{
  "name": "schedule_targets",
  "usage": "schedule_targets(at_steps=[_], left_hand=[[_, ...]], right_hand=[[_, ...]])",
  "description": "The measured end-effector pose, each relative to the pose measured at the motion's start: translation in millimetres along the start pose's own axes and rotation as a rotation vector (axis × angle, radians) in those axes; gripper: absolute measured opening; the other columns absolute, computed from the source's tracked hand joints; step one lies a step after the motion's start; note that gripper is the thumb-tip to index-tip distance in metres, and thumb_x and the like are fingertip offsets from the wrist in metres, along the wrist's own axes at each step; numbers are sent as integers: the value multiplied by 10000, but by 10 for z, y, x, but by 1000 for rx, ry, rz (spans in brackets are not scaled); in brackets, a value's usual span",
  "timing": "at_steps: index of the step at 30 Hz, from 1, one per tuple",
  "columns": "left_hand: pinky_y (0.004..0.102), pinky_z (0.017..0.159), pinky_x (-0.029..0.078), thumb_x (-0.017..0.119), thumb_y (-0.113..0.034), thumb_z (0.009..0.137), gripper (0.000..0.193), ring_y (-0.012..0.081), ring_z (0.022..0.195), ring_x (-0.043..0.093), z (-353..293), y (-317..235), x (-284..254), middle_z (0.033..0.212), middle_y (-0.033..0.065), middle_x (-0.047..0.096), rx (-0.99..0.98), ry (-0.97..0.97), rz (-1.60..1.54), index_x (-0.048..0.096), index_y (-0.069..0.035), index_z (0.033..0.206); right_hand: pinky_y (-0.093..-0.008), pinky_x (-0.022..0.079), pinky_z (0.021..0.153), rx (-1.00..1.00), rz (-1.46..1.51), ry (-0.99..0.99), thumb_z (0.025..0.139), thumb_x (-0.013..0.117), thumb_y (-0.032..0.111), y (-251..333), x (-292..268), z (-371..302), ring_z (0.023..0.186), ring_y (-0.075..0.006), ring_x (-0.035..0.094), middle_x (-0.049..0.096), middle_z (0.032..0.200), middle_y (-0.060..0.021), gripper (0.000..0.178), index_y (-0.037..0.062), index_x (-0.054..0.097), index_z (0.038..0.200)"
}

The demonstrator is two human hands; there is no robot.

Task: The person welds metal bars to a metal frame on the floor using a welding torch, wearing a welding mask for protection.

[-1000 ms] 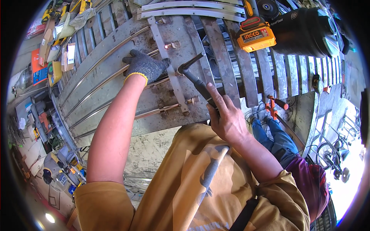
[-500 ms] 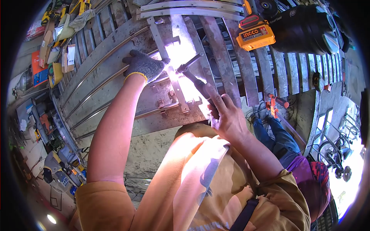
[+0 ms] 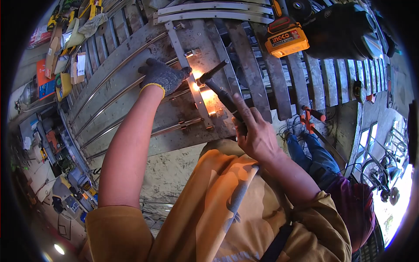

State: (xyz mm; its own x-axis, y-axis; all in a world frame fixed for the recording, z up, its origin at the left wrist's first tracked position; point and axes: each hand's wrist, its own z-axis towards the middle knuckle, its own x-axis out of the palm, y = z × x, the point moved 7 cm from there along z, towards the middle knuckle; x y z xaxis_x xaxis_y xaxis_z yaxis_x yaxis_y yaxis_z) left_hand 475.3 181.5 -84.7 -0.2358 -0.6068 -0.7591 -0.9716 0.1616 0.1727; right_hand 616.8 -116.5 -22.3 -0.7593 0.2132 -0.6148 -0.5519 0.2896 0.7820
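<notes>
My left hand, in a grey knit glove with a yellow cuff, lies over the curved metal rods. Its rightmost fingertip grips the edge of a flat metal bar with holes in it; the undersides of the fingers are hidden. My bare right hand is closed round the handle of a black TIG welding torch, index finger stretched along it. The torch head is just right of the flat bar, beside an orange glowing patch. Beneath lies a brown-grey metal plate.
Metal slats form the bench top. An orange-and-black battery tool and a large dark cylindrical object are at far right. A red clamp hangs on the bench edge, near another person's jeans-clad legs. Tools and boxes crowd the left.
The bright white-violet arc light has gone, leaving an orange glow on the metal. Both hands keep nearly the same place; the view has shifted slightly.
</notes>
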Motion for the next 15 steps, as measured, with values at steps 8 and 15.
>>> schedule_targets(at_steps=[8,15], left_hand=[[597,1309,232,776,-790,788,1480,564,1613,199,170,-29,90,1702,467,100,49,12,14,27,144,1658],[617,1295,248,759,-837,751,1550,553,1625,174,525,-14,333,1731,435,22,-18,-37,94,-54,102,1677]], right_hand=[[-360,595,805,151,351,-238,976,813,131,427,-766,-190,960,-256,750,727,1203,-250,1094,8,22,1722],[-283,537,739,-81,661,-691,805,952,562,1216,-1556,-875,865,-190,702,709,1151,-260,1504,-36,-101,1698]])
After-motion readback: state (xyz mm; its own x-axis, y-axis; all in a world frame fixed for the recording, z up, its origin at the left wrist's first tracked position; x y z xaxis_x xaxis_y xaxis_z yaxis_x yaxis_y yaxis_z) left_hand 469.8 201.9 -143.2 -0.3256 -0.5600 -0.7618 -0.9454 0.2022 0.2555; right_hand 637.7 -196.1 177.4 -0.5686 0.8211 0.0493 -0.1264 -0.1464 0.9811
